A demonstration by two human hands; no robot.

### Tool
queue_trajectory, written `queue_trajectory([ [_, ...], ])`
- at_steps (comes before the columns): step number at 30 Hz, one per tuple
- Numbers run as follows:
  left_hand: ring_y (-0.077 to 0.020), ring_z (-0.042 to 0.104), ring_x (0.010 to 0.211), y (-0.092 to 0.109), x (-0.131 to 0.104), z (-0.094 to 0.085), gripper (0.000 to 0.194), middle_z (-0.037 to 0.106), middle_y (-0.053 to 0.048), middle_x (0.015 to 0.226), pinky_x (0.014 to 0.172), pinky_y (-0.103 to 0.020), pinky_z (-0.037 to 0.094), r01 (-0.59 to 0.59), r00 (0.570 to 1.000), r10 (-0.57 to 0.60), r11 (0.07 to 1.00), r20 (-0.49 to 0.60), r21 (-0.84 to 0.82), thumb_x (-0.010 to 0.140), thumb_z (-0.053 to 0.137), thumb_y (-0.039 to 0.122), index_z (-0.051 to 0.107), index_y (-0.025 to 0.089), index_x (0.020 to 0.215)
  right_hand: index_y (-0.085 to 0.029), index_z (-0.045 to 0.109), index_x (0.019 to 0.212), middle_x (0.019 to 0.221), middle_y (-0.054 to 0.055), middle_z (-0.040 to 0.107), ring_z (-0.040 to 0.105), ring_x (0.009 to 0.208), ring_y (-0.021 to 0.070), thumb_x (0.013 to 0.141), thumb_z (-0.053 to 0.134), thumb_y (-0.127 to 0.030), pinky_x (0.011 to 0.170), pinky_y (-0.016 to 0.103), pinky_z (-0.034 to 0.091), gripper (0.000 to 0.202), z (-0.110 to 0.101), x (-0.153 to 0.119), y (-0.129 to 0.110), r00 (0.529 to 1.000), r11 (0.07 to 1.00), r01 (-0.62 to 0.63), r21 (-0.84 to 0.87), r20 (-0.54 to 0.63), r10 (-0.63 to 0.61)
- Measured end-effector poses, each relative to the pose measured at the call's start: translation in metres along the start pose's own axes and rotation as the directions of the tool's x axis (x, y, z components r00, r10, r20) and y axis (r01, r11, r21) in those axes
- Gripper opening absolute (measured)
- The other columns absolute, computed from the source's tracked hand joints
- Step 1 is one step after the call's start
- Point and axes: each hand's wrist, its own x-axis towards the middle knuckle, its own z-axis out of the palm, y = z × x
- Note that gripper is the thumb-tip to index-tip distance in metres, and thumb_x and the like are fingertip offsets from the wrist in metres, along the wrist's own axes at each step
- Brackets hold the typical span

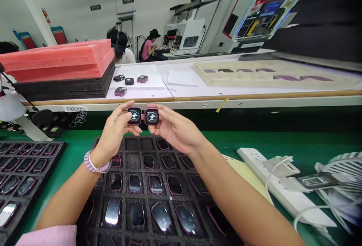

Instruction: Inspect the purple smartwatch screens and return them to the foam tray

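My left hand (114,131) pinches a smartwatch body (135,116) with a lit watch face, thumb at its left side. Right beside it, my right hand (177,127) grips a second lit smartwatch (152,117) in a purple-toned case. Both screens face me, side by side with a narrow gap. Below them lies a black foam tray (144,197) with rows of dark-screened watches in its slots. Two slots near my hands hold no watch. A lilac band and a pale ring circle my left wrist.
Another watch tray (53,163) lies at left. A shelf (181,97) crosses ahead, bearing pink foam (59,59), several watches and a cream tray (203,76). A white power strip (283,185) and fan (345,174) stand at right. Two people sit beyond.
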Motion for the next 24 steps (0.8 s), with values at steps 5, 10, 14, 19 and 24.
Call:
queue_trajectory([
  [5,-0.0134,0.068,0.06,0.005,0.012,0.007,0.046,0.066,-0.004,0.09,0.057,-0.024,0.06,-0.096,0.993,0.094,0.995,-0.065,-0.031,0.083,0.063,0.032,0.06,0.016,0.125,-0.022,0.062,0.114,0.098,0.003,0.063,0.058,0.068,0.0148,0.087,0.074,-0.034,0.061,0.029,0.049,0.032,0.01,0.01,-0.009,0.99,0.99,0.125,-0.066,-0.059,-0.129],
  [10,-0.0132,0.069,0.058,-0.011,0.01,0.005,0.045,0.066,-0.002,0.09,0.055,-0.023,0.061,-0.075,0.995,0.078,0.997,-0.065,0.035,0.077,0.064,0.025,0.062,0.016,0.121,-0.021,0.062,0.115,0.091,0.0,0.063,0.061,0.065,0.0132,0.08,0.08,-0.03,0.063,0.028,0.05,0.04,0.004,0.006,0.004,0.991,0.987,0.106,-0.117,-0.069,-0.115],
  [14,-0.0125,0.069,0.058,-0.014,0.008,0.004,0.044,0.068,-0.004,0.094,0.057,-0.023,0.062,-0.057,0.997,0.061,0.997,-0.054,0.06,0.076,0.063,0.023,0.062,0.016,0.12,-0.02,0.06,0.117,0.083,-0.002,0.062,0.062,0.063,0.014,0.079,0.078,-0.029,0.062,0.029,0.05,0.043,-0.001,0.005,0.008,0.992,0.98,0.099,-0.171,-0.065,-0.112],
  [19,-0.0133,0.069,0.059,-0.016,0.009,0.002,0.045,0.068,-0.003,0.091,0.057,-0.024,0.063,-0.049,0.998,0.052,0.998,-0.046,0.05,0.076,0.064,0.023,0.061,0.016,0.12,-0.019,0.06,0.119,0.084,-0.002,0.063,0.062,0.061,0.0128,0.079,0.078,-0.029,0.059,0.027,0.049,0.045,-0.002,0.007,0.011,0.99,0.971,0.106,-0.213,-0.067,-0.123],
  [24,-0.0134,0.069,0.059,-0.017,0.01,0.004,0.045,0.067,-0.002,0.091,0.057,-0.023,0.063,-0.045,0.998,0.047,0.998,-0.043,0.033,0.075,0.065,0.023,0.061,0.016,0.12,-0.018,0.061,0.117,0.085,-0.001,0.064,0.06,0.058,0.0112,0.078,0.082,-0.032,0.058,0.026,0.049,0.046,-0.004,0.008,0.013,0.989,0.977,0.107,-0.183,-0.079,-0.123],
])
